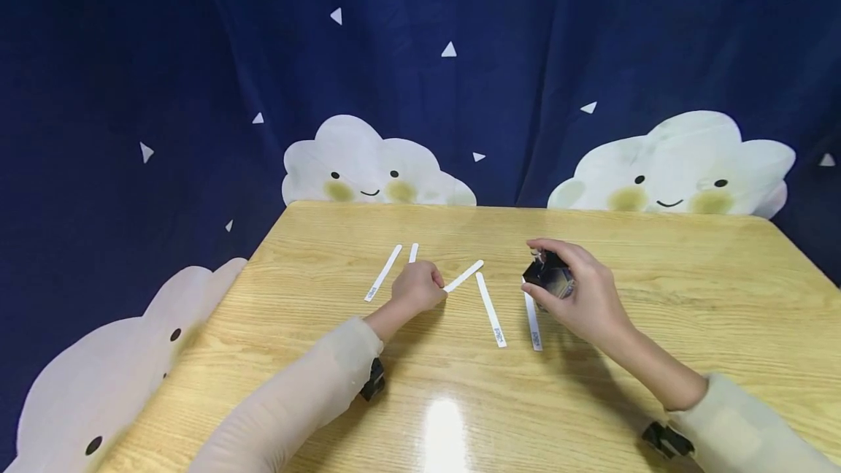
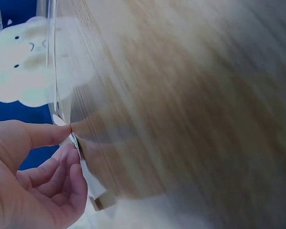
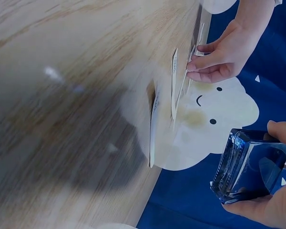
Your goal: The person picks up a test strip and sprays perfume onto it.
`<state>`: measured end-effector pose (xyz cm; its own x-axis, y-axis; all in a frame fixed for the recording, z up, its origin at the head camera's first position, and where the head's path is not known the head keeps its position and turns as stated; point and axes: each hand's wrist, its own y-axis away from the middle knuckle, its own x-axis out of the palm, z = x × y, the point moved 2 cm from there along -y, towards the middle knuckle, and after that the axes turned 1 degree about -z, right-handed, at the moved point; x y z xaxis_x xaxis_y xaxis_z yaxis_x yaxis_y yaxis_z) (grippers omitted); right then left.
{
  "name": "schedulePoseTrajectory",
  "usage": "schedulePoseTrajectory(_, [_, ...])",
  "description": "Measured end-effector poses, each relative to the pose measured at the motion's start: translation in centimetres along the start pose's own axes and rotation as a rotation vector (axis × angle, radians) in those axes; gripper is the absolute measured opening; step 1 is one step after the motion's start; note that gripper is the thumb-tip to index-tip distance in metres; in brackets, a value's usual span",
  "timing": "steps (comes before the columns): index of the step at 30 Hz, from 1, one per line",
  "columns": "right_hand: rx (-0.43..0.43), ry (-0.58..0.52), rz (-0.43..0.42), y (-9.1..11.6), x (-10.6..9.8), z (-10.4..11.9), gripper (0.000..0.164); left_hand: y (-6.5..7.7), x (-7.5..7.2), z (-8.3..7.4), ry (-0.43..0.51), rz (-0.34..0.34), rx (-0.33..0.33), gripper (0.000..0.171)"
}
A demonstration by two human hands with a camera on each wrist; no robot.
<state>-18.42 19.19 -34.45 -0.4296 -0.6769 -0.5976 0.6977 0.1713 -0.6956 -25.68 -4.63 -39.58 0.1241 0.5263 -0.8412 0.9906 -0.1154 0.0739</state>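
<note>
My left hand (image 1: 418, 288) pinches the near end of a white paper test strip (image 1: 465, 276) between thumb and fingertips, its rounded end pointing to the far right. In the right wrist view my right hand (image 3: 279, 207) grips a square clear-glass perfume bottle (image 3: 252, 164) between thumb and fingers. The head view has this bottle above the table, its small nozzle (image 1: 539, 255) facing left. Just below it lies another strip (image 1: 533, 323), its upper end partly covered. A further strip (image 1: 491, 310) lies between the hands. Beyond the left hand are two more, one strip (image 1: 384, 272) in full sight and one strip (image 1: 413, 252) partly hidden.
The wooden table (image 1: 690, 298) has its far edge against a dark blue curtain (image 1: 407, 79) with white triangles and smiling clouds. Black wrist cameras sit under both wrists, the left camera (image 1: 373, 379) and the right camera (image 1: 667, 439). Light glares off the table's near part.
</note>
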Motion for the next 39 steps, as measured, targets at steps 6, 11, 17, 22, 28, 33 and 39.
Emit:
schedulePoseTrajectory(6, [0.006, 0.006, 0.003, 0.1, -0.08, 0.08, 0.061, 0.2, -0.38, 0.06, 0.015, 0.011, 0.0, 0.01])
schedulePoseTrajectory(11, [0.001, -0.006, 0.002, 0.05, -0.03, 0.07, 0.061, 0.24, -0.3, -0.22, 0.003, 0.004, 0.004, 0.007])
schedulePoseTrajectory(17, [0.003, -0.01, 0.011, -0.03, 0.03, 0.08, 0.061, 0.2, -0.2, -0.56, -0.007, 0.0, -0.016, 0.01])
schedulePoseTrajectory(22, [0.011, -0.005, 0.012, 0.01, 0.03, 0.08, 0.061, 0.15, -0.29, -0.7, -0.014, 0.01, -0.042, 0.011])
schedulePoseTrajectory(28, [0.015, -0.009, 0.016, 0.21, 0.15, 0.01, 0.061, 0.03, -0.24, -0.59, 0.009, 0.021, -0.05, 0.018])
schedulePoseTrajectory(33, [0.013, -0.02, 0.019, 0.33, 0.27, -0.06, 0.061, 0.12, -0.23, -0.64, 0.041, 0.022, -0.03, 0.02])
schedulePoseTrajectory(39, [0.01, -0.022, 0.013, 0.3, 0.34, -0.1, 0.061, 0.39, -0.23, -0.67, 0.112, 0.03, 0.004, 0.009])
